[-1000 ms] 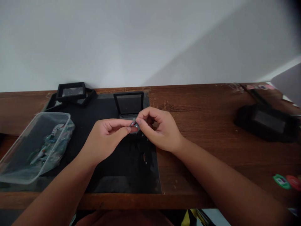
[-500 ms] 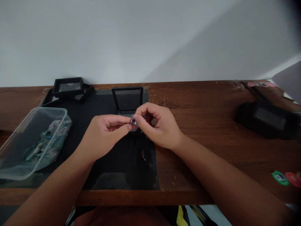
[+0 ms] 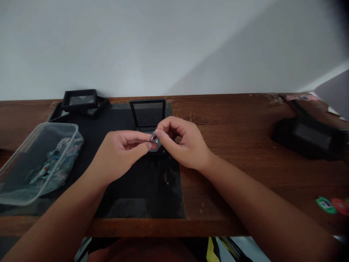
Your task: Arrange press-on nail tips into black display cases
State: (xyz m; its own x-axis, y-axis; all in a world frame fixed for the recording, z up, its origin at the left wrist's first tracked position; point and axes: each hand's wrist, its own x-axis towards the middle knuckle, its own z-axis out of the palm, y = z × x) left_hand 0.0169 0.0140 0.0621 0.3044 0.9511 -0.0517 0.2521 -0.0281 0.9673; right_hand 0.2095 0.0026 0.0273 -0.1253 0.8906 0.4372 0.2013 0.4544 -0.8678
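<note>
Between the fingertips of both hands is a small, shiny item (image 3: 154,139) with red and whitish spots, too small to identify. My left hand (image 3: 118,154) pinches it from the left, with thumb and fingers together. From the right, my right hand (image 3: 187,143) grips its upper edge between thumb and forefinger. Just behind and below the fingertips stands a black case (image 3: 148,113) with a clear window in its raised lid. The hands partly hide the case's lower half, which rests on the black mat (image 3: 141,182).
At left, a clear plastic tub (image 3: 40,160) holds plastic-wrapped pieces. Black framed boxes (image 3: 79,100) are stacked near the wall. A dark device (image 3: 308,138) lies on the right of the wooden table (image 3: 231,120), with green (image 3: 325,205) and red discs (image 3: 340,206) nearer the front.
The small item has tilted, and more of its face shows between the fingertips. Both hands keep their pinch and appear slightly higher in the picture.
</note>
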